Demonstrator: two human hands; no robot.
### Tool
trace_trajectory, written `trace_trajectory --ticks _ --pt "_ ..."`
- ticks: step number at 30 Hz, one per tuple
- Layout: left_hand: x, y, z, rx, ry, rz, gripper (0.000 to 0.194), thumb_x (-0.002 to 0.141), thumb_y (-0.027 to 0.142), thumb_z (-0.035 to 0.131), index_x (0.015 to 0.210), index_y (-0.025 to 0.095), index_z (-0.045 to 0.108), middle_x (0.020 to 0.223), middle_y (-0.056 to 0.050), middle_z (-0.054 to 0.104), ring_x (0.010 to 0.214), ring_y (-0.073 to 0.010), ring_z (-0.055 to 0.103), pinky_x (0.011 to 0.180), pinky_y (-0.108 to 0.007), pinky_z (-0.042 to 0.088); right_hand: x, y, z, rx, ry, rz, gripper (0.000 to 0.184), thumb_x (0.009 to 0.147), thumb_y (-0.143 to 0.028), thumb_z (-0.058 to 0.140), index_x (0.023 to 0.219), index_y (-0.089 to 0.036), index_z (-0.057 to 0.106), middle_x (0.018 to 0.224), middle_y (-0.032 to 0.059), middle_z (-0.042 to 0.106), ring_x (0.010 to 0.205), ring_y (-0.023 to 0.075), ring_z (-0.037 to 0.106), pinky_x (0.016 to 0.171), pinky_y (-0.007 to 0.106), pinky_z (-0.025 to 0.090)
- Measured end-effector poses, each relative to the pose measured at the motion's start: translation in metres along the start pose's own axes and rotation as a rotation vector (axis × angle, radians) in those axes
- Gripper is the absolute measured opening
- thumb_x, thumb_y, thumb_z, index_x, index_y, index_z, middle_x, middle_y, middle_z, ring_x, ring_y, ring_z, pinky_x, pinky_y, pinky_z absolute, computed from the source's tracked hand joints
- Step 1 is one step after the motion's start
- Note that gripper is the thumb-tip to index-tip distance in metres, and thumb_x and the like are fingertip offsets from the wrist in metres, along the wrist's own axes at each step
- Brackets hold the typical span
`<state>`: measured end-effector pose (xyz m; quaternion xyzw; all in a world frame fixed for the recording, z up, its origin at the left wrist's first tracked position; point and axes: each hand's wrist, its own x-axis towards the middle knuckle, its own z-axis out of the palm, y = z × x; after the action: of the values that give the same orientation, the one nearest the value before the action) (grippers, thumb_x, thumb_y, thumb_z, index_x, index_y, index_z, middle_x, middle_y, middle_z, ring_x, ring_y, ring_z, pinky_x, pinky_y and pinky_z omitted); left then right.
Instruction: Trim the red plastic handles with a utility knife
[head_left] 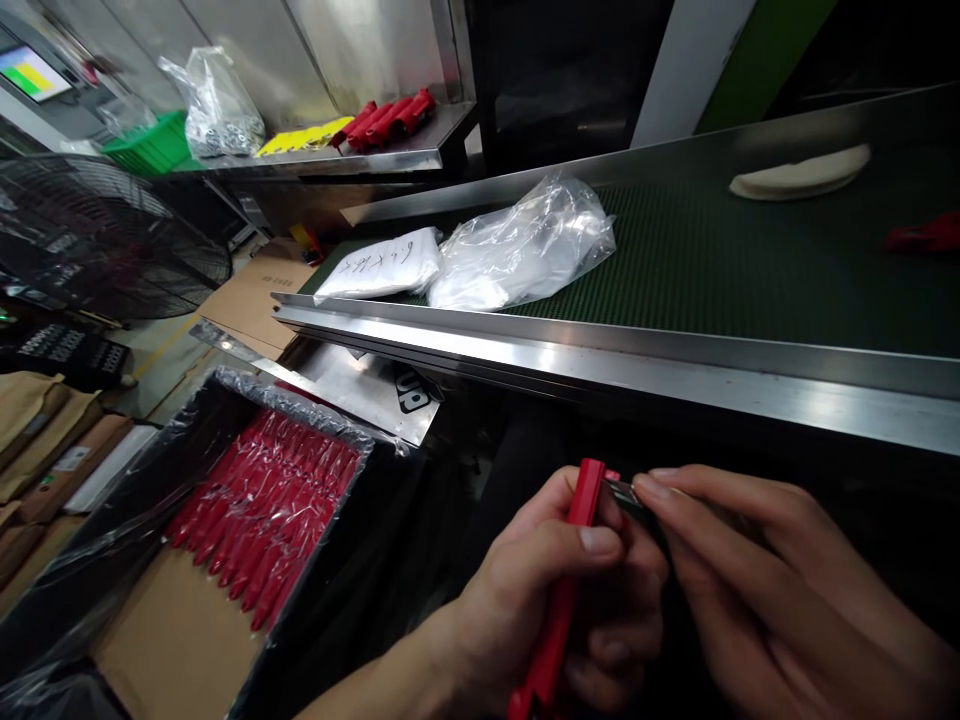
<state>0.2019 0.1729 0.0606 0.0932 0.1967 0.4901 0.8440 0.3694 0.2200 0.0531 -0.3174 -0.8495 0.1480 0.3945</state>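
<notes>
My left hand [525, 570] is wrapped round a long red plastic handle-like part [553, 640], which stands tilted with its upper end beside my thumb. From its right side, near the top, juts a small dark piece with a metallic shine [624, 491]. The fingertips of my right hand [772, 570] pinch that piece. Its exact kind is too small to make out. My fingers cover much of the red part's middle.
A green conveyor belt [675, 270] with a metal rim runs across in front, bearing plastic-bagged white packs [517, 250]. At lower left, a lined box [217, 390] contains several wrapped red parts [277, 500]. More red parts [386, 120] lie on the back shelf; a fan [97, 230] stands left.
</notes>
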Motion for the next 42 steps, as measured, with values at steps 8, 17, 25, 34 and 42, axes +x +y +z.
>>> trace_trajectory --ticks 8,17,25,34,42 --pt "-0.004 -0.010 -0.005 0.112 -0.059 0.042 0.031 0.074 0.027 0.071 0.095 0.019 0.049 0.076 -0.004 0.061 0.058 -0.0107 0.057 0.045 -0.014 0.045 -0.001 0.009 0.003 -0.046 0.140 0.149 0.038 0.090 -0.005 0.061 0.122 -0.023 0.068 0.116 0.0048 0.065 0.100 0.0173 0.064 0.084 0.031 0.049" --pt "0.002 0.003 -0.005 -0.111 -0.149 -0.120 0.024 0.090 0.044 0.056 0.099 0.022 0.051 0.082 -0.002 0.051 0.049 -0.0084 0.049 0.035 -0.014 0.038 -0.007 0.007 -0.004 -0.017 0.030 -0.035 0.052 0.089 -0.002 0.059 0.134 -0.028 0.059 0.119 0.0069 0.061 0.104 0.0207 0.060 0.084 0.037 0.047" --pt "0.004 -0.004 -0.011 -0.153 -0.217 -0.099 0.026 0.090 0.047 0.054 0.101 0.023 0.053 0.079 -0.002 0.054 0.047 -0.0109 0.053 0.037 -0.017 0.041 -0.009 0.020 -0.008 -0.126 -0.037 -0.178 0.058 0.088 -0.009 0.063 0.143 -0.026 0.052 0.122 0.0111 0.060 0.103 0.0254 0.060 0.084 0.041 0.044" --pt "0.001 0.001 -0.005 -0.140 -0.162 -0.198 0.035 0.087 0.054 0.054 0.088 0.019 0.055 0.071 0.000 0.049 0.044 -0.0086 0.045 0.037 -0.018 0.028 -0.011 0.027 -0.006 -0.214 -0.044 -0.243 0.059 0.089 -0.015 0.062 0.146 -0.025 0.049 0.120 0.0133 0.060 0.102 0.0285 0.059 0.084 0.043 0.042" --pt "-0.004 -0.012 -0.014 -0.251 -0.201 -0.220 0.038 0.088 0.057 0.050 0.090 0.021 0.059 0.066 0.000 0.053 0.039 -0.0100 0.043 0.035 -0.022 0.022 -0.019 0.032 -0.003 -0.289 -0.017 -0.159 0.040 0.090 -0.022 0.062 0.126 -0.039 0.063 0.103 0.0023 0.068 0.082 0.0223 0.062 0.075 0.039 0.038"
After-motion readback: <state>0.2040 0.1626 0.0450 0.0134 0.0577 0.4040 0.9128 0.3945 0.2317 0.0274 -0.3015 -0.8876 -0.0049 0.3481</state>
